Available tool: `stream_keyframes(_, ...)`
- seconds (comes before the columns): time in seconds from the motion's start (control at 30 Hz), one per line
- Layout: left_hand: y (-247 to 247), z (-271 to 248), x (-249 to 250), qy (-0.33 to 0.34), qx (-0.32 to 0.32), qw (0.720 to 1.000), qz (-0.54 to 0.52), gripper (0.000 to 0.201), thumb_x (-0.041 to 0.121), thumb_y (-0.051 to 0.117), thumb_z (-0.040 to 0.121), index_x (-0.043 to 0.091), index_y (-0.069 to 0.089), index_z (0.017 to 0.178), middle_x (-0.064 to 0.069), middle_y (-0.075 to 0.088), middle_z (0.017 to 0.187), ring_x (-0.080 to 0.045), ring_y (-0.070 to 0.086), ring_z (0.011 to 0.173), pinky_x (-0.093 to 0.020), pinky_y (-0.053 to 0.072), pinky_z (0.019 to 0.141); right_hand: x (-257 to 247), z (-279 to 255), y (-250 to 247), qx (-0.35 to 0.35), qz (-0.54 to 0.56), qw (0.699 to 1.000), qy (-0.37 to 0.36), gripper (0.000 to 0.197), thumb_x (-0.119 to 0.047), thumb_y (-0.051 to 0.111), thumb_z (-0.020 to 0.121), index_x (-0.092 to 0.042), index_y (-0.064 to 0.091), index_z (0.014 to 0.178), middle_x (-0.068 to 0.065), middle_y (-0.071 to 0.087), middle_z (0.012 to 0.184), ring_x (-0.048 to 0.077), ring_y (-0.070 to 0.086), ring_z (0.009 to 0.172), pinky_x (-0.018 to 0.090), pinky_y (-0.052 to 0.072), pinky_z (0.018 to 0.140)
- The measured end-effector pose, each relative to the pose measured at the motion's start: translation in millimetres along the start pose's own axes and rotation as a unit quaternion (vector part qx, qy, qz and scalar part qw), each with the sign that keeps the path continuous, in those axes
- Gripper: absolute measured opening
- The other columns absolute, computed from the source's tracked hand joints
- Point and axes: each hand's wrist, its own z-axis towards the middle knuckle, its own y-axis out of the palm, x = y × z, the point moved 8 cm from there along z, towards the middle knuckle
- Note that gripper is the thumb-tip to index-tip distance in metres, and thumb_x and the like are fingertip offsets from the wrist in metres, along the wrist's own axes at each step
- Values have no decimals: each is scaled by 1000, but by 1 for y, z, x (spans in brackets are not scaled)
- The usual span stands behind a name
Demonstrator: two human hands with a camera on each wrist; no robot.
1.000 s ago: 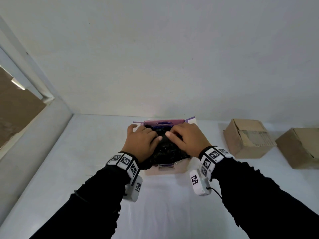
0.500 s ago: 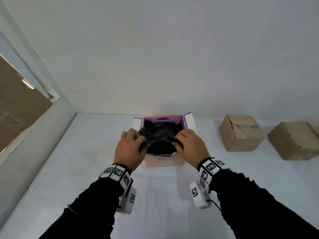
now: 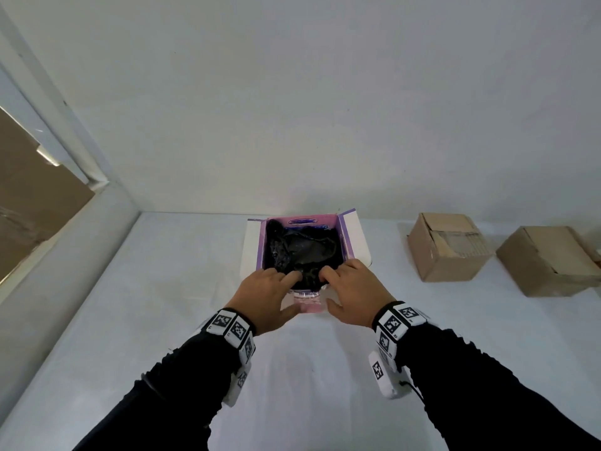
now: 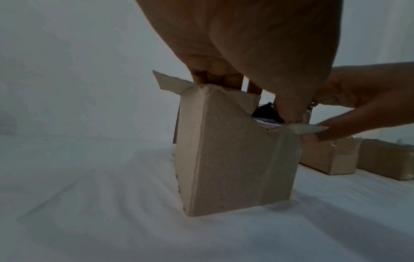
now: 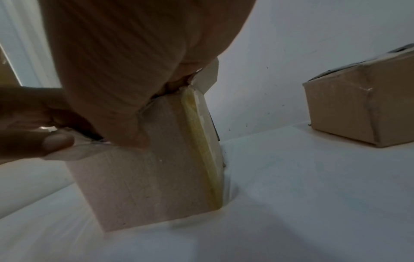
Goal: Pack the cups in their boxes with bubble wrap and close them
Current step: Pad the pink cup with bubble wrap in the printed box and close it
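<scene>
On the white table point(image 3: 162, 320), an open cardboard box point(image 3: 354, 242) with purple lining holds black bubble wrap point(image 3: 302, 249). We note our left hand point(image 3: 263, 297) and right hand point(image 3: 351, 294) gripping its near rim, fingers curled inside, thumbs outside. Two brown cardboard boxes point(image 3: 445, 255) sit well apart, rightward.

Open box point(image 3: 353, 236) upright, black wrap point(image 3: 302, 252) inside.
</scene>
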Motion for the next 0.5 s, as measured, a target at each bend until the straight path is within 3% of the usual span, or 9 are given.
stream_keyframes(0.07, 3, 1, 0, 7, -5, 1000, 19, 46, 60, 46, 85, 23, 61, 109, 7, 62, 80, -17, 55, 75, -31, 46, 69, 2, 0, 0, 9, -18, 1000, 7, 29, -31, 54, 74, -18, 54, 100, -1, 62, 75, 23, 55, 74, 33, 39, 82)
stream_keyframes(0.17, 7, 5, 3, 32, 0, 994, 108, 8, 30, 68, 71, 25, 65, 77, 7, 56, 74, -17, 53, 69, -29, 45, 63, -2, 3, -3, 35, -65, 997, -5, 10, -27, 59, 75, -20, 62, 83, -3, 61, 75, 22, 51, 81, 35, 41, 73)
stream_keyframes(0.23, 9, 8, 5, 48, 3, 992, 119, 23, 11, 75, 56, 24, 65, 72, 4, 55, 75, -18, 53, 67, -29, 45, 60, -5, 3, -2, 51, -96, 994, -16, 5, -22, 62, 77, -20, 63, 81, -1, 57, 85, 23, 51, 83, 36, 43, 71)
stream_keyframes(0.33, 3, 9, 5, 35, 11, 995, 93, 37, 2, 74, 55, 21, 62, 84, 1, 52, 83, -19, 53, 65, -29, 44, 59, -6, 2, 0, 57, -106, 993, -15, 22, -13, 68, 70, -21, 59, 88, -3, 54, 83, 22, 52, 76, 34, 39, 76)
stream_keyframes(0.43, 2, 7, 5, 28, 29, 997, 59, 58, -4, 56, 63, 20, 52, 116, 2, 54, 78, -20, 55, 63, -31, 45, 62, -5, -1, -3, 63, -52, 997, 7, 48, -5, 67, 64, -21, 52, 106, -7, 58, 73, 20, 54, 66, 30, 33, 78)
stream_keyframes(0.5, 3, 6, 7, 42, 24, 996, 73, 58, -1, 51, 62, 22, 57, 116, 3, 56, 74, -21, 55, 61, -31, 46, 63, -9, 1, -4, 46, -66, 997, -2, 48, -4, 64, 65, -24, 56, 108, -8, 59, 73, 19, 55, 68, 31, 30, 78)
